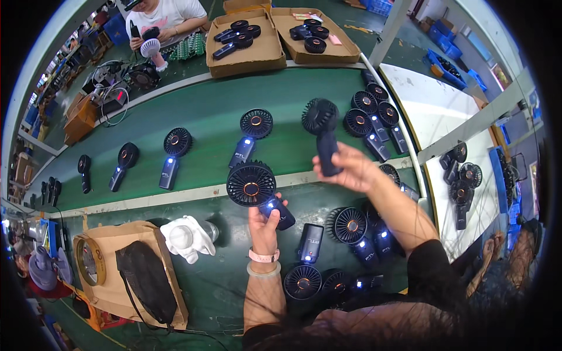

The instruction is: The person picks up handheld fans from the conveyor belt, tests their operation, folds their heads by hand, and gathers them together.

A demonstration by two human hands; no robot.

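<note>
My left hand (264, 225) grips the dark blue handle of a handheld fan (252, 184), its round grille facing up and a light glowing on its handle. In my right hand (351, 167) is a second dark handheld fan (320, 120), held by its handle above the green conveyor belt (205, 105). That fan's head looks slightly blurred. Near my left hand another fan (302, 281) lies on the green table, handle pointing away. Several more lit fans (351, 225) lie to its right, partly under my right arm.
Fans (177, 142) lie spaced along the belt, with a cluster (366, 120) at its right end. Two cardboard trays (246, 55) of fans stand beyond. A cardboard tray (178, 292) with tape and a black bag sits left, beside a white cloth (187, 240). Across the belt, a person (167, 20) handles fans.
</note>
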